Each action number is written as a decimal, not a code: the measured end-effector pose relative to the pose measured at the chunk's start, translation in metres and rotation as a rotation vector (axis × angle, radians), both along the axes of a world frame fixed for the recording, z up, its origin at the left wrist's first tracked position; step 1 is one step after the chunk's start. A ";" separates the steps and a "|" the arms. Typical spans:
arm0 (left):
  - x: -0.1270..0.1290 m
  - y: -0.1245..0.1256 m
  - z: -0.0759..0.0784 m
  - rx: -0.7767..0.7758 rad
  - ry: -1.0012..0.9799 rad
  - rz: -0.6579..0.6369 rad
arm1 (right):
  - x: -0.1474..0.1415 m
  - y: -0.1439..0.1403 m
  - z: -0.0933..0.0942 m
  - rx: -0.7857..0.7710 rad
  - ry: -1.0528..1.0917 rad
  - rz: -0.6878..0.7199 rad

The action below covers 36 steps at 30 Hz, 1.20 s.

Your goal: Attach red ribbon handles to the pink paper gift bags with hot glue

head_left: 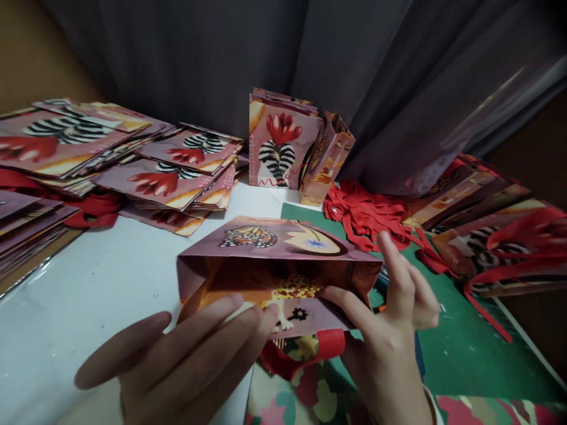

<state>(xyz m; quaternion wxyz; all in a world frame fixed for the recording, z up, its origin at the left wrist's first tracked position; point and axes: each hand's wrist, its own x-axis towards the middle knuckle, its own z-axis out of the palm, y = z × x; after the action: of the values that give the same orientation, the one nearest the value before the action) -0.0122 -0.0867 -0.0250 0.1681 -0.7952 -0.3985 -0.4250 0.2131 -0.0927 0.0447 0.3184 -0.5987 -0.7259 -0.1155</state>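
A paper gift bag [270, 257] lies before me with its mouth towards me, showing a monarch butterfly print on its upper panel. My left hand [199, 354] is open, its fingers stretched out flat against the lower lip of the mouth, thumb apart. My right hand [381, 324] grips the right end of that lip, index finger inside the mouth; its thumb is mostly hidden below. A red ribbon handle [330, 345] loops down from the lower lip between my hands. The far end of the bag is hidden.
Flat bags [168, 171] are piled at left on the white table [128, 283]. Upright bags [281, 141] stand at the back. A heap of red ribbons [367, 212] lies by the green mat [465, 354]. More bags with ribbon handles [500, 242] stand at right. Grey curtain [199, 59] hangs behind.
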 end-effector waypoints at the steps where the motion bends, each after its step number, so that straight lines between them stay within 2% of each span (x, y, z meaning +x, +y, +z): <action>1: 0.002 0.002 0.009 0.080 -0.009 0.027 | 0.000 0.000 -0.001 0.017 0.012 0.001; 3: 0.002 0.009 0.027 0.135 -0.015 0.026 | 0.002 0.001 -0.002 0.039 0.017 0.012; 6: -0.005 0.022 0.051 0.041 0.259 -0.123 | 0.006 0.003 -0.004 0.019 0.002 0.064; 9: -0.012 0.032 0.060 -0.017 0.296 -0.195 | 0.010 0.007 -0.004 -0.017 0.002 0.099; 15: -0.013 0.040 0.052 0.018 0.297 -0.137 | 0.011 0.013 -0.007 -0.101 0.017 0.079; 19: -0.006 0.041 0.057 0.055 0.325 -0.106 | 0.013 0.017 -0.016 -0.084 -0.050 0.078; 23: -0.002 0.042 0.061 0.094 0.326 -0.102 | 0.011 0.018 -0.018 -0.096 -0.017 0.069; 29: -0.005 0.040 0.045 0.075 0.299 -0.118 | 0.003 0.012 -0.012 -0.184 0.071 0.019; 36: -0.006 0.038 0.035 0.076 0.297 -0.103 | 0.000 0.009 -0.015 -0.190 -0.025 -0.031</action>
<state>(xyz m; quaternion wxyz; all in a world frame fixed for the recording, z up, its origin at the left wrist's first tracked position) -0.0178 -0.0488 0.0100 0.2332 -0.8617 -0.3118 -0.3254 0.2131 -0.0838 0.0295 0.2494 -0.6358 -0.7281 -0.0587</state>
